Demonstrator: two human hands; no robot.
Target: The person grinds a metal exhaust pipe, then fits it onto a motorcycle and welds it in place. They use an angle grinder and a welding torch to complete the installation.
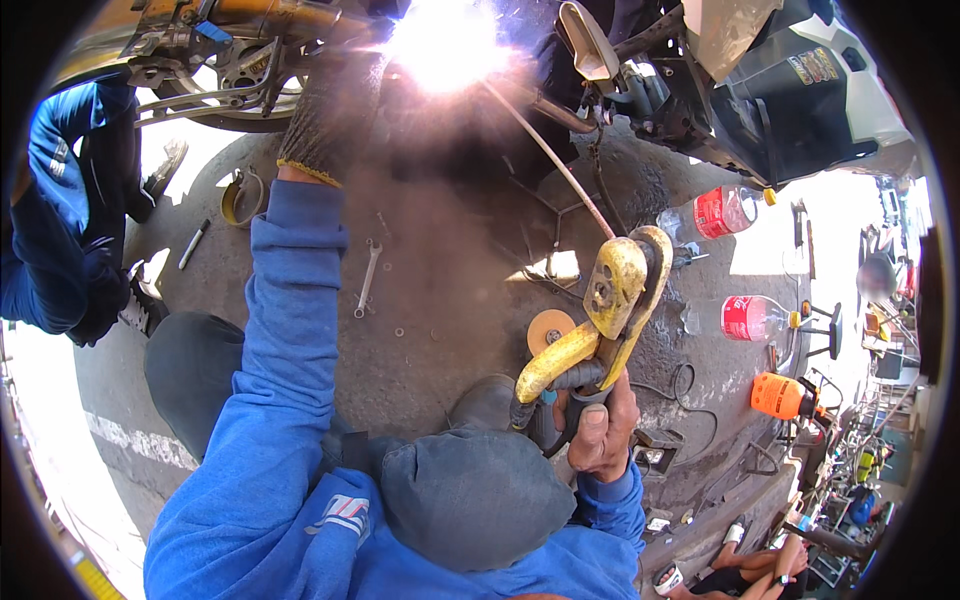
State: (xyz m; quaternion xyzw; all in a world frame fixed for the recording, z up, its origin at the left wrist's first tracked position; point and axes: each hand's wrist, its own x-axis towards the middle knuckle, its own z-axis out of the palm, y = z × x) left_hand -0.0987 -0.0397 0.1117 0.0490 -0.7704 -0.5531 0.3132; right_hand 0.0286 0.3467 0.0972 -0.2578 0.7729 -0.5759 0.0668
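My bare right hand [608, 430] is closed round the dark handle of a yellow welding electrode holder [614, 285] in front of my knees. Clamped in its jaws, a thin welding rod [556, 165] slants up and left into a blinding white welding arc [450, 45]. That glare washes out the metal being touched, close to the motorcycle [790, 105]. My left hand [335, 115], in a dark knit work glove with a yellow cuff edge, reaches up beside the arc. Its fingers are lost in glare and smoke, so what it touches is hidden.
Below the arc lie a combination wrench [369, 280] and small washers. An orange abrasive disc [550, 332] sits behind the holder. Two red-labelled bottles [722, 212] and an orange sprayer [778, 396] stand right. A person in blue [60, 220] is at left; another person [765, 575] sits lower right.
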